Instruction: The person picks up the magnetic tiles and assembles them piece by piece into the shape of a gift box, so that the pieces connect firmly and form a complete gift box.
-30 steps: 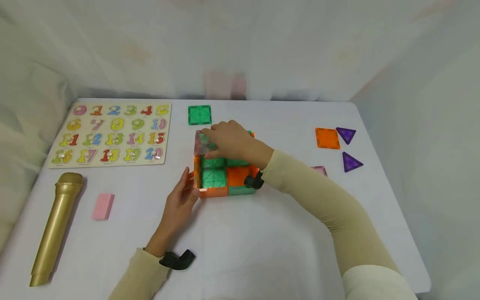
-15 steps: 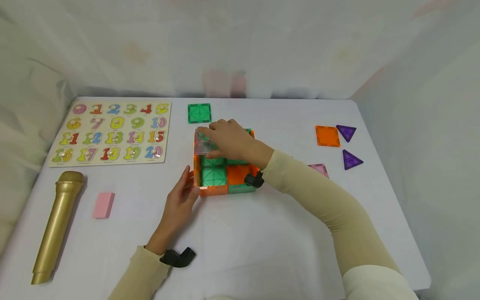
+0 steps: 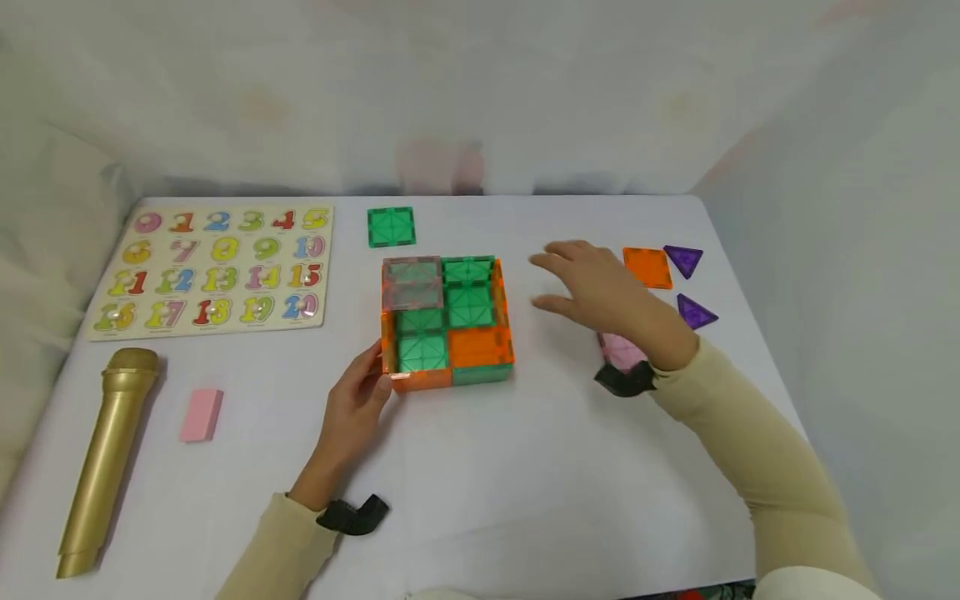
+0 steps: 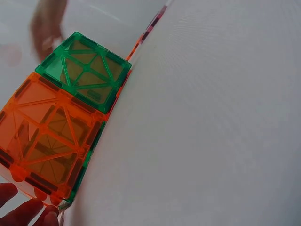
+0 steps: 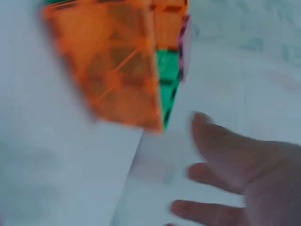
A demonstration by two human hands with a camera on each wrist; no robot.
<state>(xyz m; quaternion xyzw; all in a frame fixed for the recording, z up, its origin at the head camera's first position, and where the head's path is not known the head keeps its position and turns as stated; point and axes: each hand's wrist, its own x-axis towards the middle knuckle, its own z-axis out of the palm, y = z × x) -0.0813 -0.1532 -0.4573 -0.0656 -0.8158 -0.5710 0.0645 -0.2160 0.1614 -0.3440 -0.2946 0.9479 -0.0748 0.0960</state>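
A low box of translucent magnetic tiles point(image 3: 472, 346) has green and orange tiles in its floor and walls. One clear pink tile point(image 3: 412, 283) covers its back left corner. My left hand point(image 3: 358, 400) rests against the box's front left corner, fingers along the left wall and thumb at the front; in the left wrist view the fingertips point(image 4: 33, 207) touch an orange wall tile point(image 4: 47, 132). To the right of the box, my right hand point(image 3: 592, 287) is in the air with fingers spread and holds nothing. Under its wrist lies a loose pink tile point(image 3: 622, 352).
At the right lie an orange square tile point(image 3: 648, 267) and two purple triangle tiles point(image 3: 684, 260). A green square tile point(image 3: 392, 227) lies behind the box. On the left are a number puzzle board point(image 3: 213, 271), a gold microphone point(image 3: 105, 467) and a pink block point(image 3: 201, 415).
My right hand has let go of the pink tile on the box's back left corner and moved right, away from the box. The left hand stays at the corner.
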